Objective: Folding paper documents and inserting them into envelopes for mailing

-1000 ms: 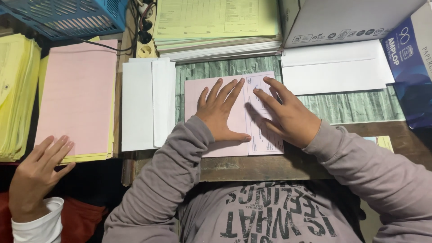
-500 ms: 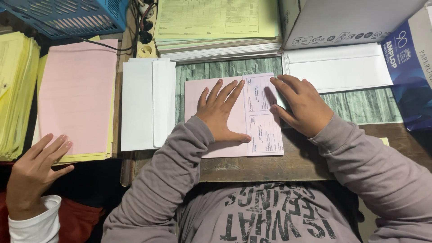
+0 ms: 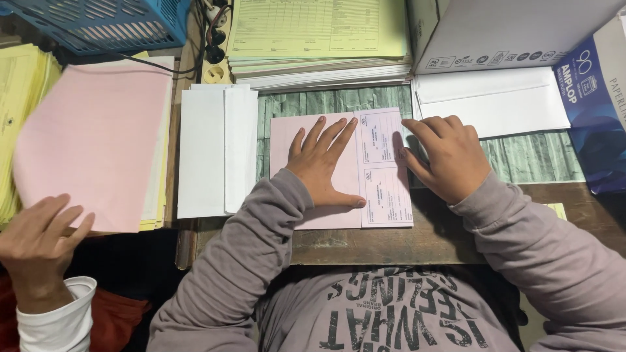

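Observation:
A pink sheet (image 3: pixel 284 140) lies on the desk in front of me, with a printed flap (image 3: pixel 386 189) folded over its right part. My left hand (image 3: pixel 323 160) rests flat on the pink part, fingers spread, thumb along the flap's edge. My right hand (image 3: pixel 450 156) sits just right of the sheet, its fingers bent and the fingertips touching the flap's right edge. Neither hand holds anything.
White envelopes (image 3: pixel 208 150) lie left of the sheet, another envelope (image 3: pixel 495 104) right. Behind are a stack of yellow-green forms (image 3: pixel 319 32), a white box (image 3: pixel 508 26), a blue carton (image 3: pixel 593 98) and a blue basket (image 3: pixel 98 23). A co-worker's hand (image 3: pixel 42 241) lifts a pink sheet (image 3: pixel 98 143) beside yellow sheets (image 3: pixel 19 98).
My right hand has slid rightward across the flap to its right edge. My left hand stays put. The co-worker's hand has lifted a pink sheet from the stack.

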